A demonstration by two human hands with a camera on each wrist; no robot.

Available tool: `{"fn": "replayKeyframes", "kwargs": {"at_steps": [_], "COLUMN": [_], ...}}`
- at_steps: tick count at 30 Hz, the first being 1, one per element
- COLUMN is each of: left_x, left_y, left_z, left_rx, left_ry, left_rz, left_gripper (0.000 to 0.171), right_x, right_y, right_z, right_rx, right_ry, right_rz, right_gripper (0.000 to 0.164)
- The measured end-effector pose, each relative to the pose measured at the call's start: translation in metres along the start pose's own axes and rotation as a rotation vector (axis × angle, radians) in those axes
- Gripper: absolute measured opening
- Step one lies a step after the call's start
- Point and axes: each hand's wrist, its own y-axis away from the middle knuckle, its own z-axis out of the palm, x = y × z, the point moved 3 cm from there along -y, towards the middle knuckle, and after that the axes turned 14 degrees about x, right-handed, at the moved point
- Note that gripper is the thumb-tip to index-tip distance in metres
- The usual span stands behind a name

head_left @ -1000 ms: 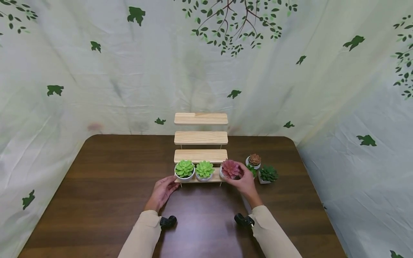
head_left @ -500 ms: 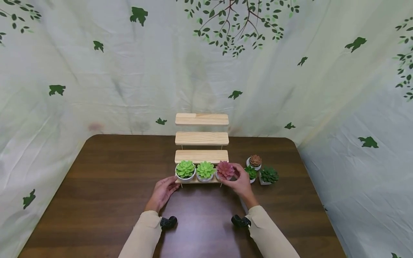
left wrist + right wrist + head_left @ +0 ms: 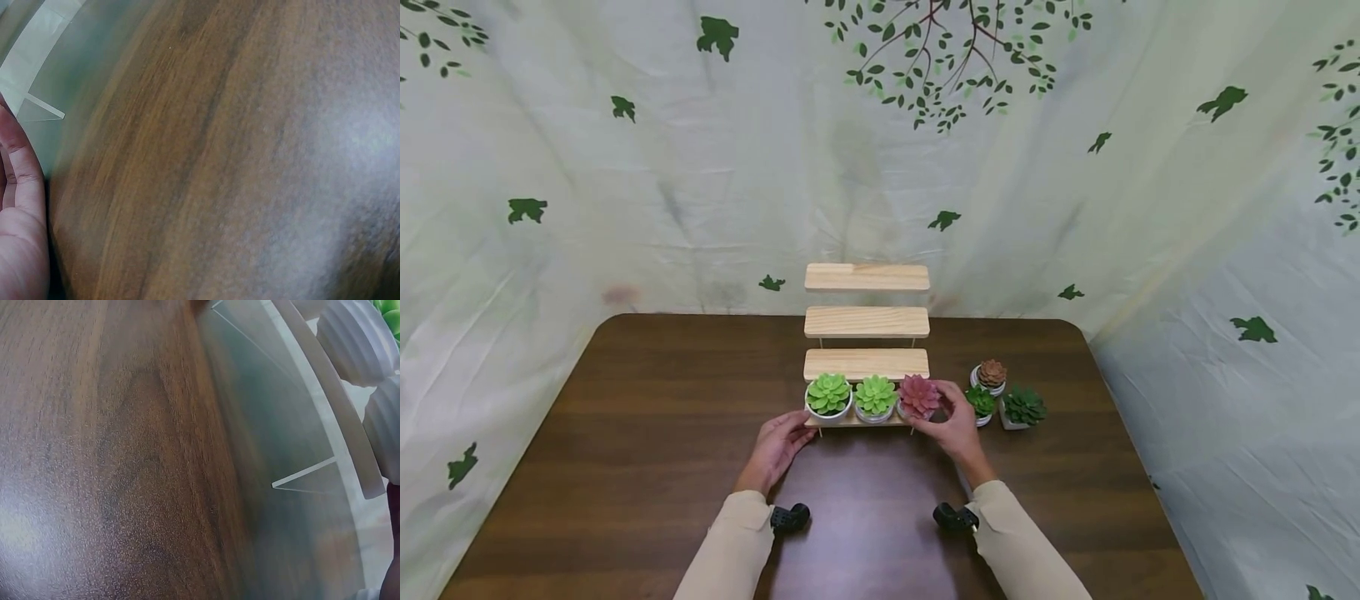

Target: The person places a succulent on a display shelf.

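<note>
A tiered stand with light wooden shelves point(image 3: 867, 363) stands near the table's back. Two light-green potted succulents point(image 3: 828, 394) point(image 3: 876, 396) sit side by side on its lowest shelf. My right hand point(image 3: 952, 423) grips a red potted succulent point(image 3: 918, 397) at that shelf's right end, next to the middle pot. Ribbed white pots point(image 3: 357, 344) show along the shelf edge in the right wrist view. My left hand point(image 3: 777, 446) holds the lowest shelf's left corner, thumb near the first pot. Only part of the left hand's fingers point(image 3: 24, 165) shows in the left wrist view.
Right of the stand, on the brown table point(image 3: 685, 400), are a brown potted succulent point(image 3: 992, 374), a small green one point(image 3: 981, 402) and a dark-green one point(image 3: 1024, 406). A leaf-printed cloth point(image 3: 625, 167) hangs behind the table.
My right hand has moved the red succulent leftward along the lowest shelf, closer to the middle green one. The small green pot behind that hand shows more fully. My left hand stays in place.
</note>
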Motion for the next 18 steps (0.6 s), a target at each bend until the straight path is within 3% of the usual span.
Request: {"fn": "replayKeyframes", "kwargs": {"at_steps": [11,18], "left_x": [0.003,0.002], "left_y": [-0.002,-0.002], "left_z": [0.000,-0.001], "left_rx": [-0.013,-0.018], "left_ry": [0.024,0.021], "left_rz": [-0.006,-0.017], "left_gripper": [0.023,0.021], "right_x": [0.001,-0.001], "right_y": [0.000,-0.001], "right_z": [-0.001,-0.015], "right_rx": [-0.006,-0.065], "right_ry": [0.029,-0.019], "right_rz": [0.014,0.053], "right_gripper": [0.063,0.075]}}
